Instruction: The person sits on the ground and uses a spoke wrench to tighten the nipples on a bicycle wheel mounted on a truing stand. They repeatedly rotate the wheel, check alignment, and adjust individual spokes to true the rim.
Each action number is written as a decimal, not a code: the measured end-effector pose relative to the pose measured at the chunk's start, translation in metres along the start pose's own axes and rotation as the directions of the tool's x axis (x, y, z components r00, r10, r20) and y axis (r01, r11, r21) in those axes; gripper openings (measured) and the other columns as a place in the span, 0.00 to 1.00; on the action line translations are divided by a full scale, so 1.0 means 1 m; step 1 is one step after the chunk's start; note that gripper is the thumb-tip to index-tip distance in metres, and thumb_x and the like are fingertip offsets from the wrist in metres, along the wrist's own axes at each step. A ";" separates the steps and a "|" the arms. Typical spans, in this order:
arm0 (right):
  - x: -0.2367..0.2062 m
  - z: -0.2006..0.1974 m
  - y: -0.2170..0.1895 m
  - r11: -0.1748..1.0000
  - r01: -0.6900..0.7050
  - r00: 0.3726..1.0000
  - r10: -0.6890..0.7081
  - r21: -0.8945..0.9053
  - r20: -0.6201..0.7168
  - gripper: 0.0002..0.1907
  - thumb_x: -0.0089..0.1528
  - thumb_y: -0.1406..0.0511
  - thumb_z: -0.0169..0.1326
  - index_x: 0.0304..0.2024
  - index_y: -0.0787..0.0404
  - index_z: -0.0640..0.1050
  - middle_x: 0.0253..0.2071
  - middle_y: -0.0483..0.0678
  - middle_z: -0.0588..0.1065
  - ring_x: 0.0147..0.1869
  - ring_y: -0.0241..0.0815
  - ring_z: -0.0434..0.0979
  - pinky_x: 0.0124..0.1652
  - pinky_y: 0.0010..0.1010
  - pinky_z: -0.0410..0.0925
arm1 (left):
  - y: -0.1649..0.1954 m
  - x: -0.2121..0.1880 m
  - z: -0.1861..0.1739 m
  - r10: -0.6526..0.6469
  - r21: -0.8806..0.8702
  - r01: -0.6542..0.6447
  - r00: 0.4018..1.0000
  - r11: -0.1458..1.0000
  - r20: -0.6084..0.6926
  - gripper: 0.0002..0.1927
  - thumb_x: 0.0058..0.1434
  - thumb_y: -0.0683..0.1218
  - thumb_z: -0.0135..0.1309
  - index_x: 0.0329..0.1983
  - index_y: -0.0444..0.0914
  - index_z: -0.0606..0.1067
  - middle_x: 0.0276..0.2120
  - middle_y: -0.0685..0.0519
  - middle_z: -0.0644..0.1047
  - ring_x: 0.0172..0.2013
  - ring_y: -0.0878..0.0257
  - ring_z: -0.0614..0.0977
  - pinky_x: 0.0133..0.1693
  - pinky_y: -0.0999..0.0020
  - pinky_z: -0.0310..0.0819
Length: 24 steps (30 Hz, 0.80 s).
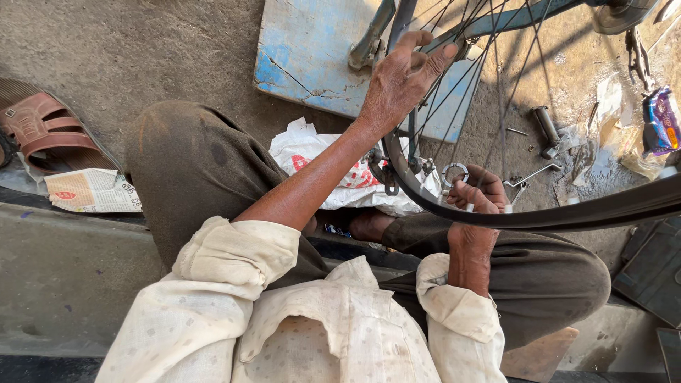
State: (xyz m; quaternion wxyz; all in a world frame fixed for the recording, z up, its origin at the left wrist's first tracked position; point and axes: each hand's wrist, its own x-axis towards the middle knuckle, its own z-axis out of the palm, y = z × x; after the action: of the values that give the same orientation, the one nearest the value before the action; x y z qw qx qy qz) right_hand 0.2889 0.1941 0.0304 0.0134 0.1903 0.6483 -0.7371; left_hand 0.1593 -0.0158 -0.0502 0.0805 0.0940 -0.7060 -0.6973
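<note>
The dark, thin-rimmed bicycle wheel with fine metal spokes (496,216) stands upright just in front of the seated person's knees, its rim curving from the top of the view down and away to the right. It looks worn and dusty, the spokes thin and closely set; I cannot tell whether a tyre sits on the rim.

The left hand (401,81) is closed around the rim near the top, fingers wrapped over it, steadying the wheel. The right hand (474,198) is curled shut by the lower rim, pinching what looks like a small round metal spoke key (454,172). To my eye this is spoke adjusting in progress; a further turn would call for the wheel held firm and the key seated squarely.

Behind the wheel lies a chipped blue-painted board (312,57), below it a crumpled white plastic bag (319,152). A brown sandal (42,128) and a folded newspaper (92,191) lie on the left.
</note>
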 end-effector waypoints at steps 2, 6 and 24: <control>0.000 -0.001 0.000 1.000 -0.006 1.000 0.006 -0.010 -0.012 0.18 0.57 0.75 0.57 0.50 0.72 0.76 0.36 0.54 0.78 0.31 0.38 0.79 0.32 0.24 0.73 | 0.002 0.000 0.000 -0.002 -0.008 0.002 1.000 1.000 0.005 0.50 0.60 0.80 0.43 0.60 0.31 0.72 0.29 0.47 0.85 0.37 0.60 0.89 0.40 0.63 0.84; 0.000 -0.003 0.001 1.000 0.003 1.000 -0.002 -0.019 0.009 0.19 0.57 0.75 0.57 0.51 0.73 0.76 0.36 0.55 0.78 0.33 0.39 0.78 0.35 0.25 0.74 | 0.009 -0.001 -0.001 -0.084 -0.014 0.084 0.996 0.996 0.039 0.50 0.56 0.80 0.42 0.59 0.33 0.72 0.24 0.48 0.83 0.30 0.62 0.88 0.33 0.64 0.84; 0.000 -0.004 0.002 0.999 0.001 1.000 -0.001 -0.032 -0.003 0.19 0.57 0.74 0.58 0.51 0.73 0.76 0.37 0.54 0.78 0.35 0.39 0.80 0.36 0.24 0.75 | 0.009 -0.002 0.007 0.019 0.027 -0.018 0.998 0.999 -0.055 0.45 0.62 0.77 0.45 0.64 0.36 0.70 0.53 0.35 0.80 0.56 0.46 0.84 0.56 0.55 0.80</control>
State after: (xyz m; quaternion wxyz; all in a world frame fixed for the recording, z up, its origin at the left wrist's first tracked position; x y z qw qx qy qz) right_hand 0.2904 0.1977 0.0281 0.0150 0.1907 0.6602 -0.7263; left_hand 0.1598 -0.0088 -0.0408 0.1053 0.1076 -0.7134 -0.6844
